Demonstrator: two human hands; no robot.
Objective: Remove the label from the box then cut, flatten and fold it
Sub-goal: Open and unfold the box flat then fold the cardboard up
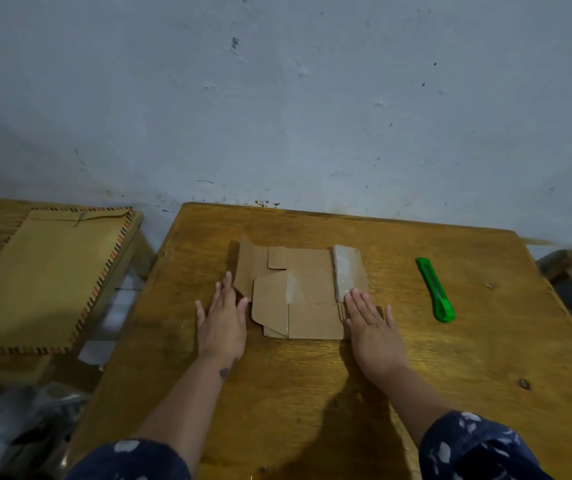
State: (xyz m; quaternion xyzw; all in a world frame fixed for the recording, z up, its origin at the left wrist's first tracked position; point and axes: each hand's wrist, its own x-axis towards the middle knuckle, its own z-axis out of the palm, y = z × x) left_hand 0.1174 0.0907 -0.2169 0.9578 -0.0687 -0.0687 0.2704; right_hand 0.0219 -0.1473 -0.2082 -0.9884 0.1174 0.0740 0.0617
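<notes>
Cardboard box point(301, 292), cut open and flattened, lies mid-bench point(450, 358). Left hand point(222, 320) and right hand point(371, 327) rest open-palmed at its near corners; green utility knife point(435, 289) lies right.

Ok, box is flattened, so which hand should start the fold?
Probably the right hand: its fingers already rest on the flattened brown cardboard box beside the raised taped flap, ready to turn it over. The left hand lies flat at the opposite edge and could pin the cardboard down.
</notes>
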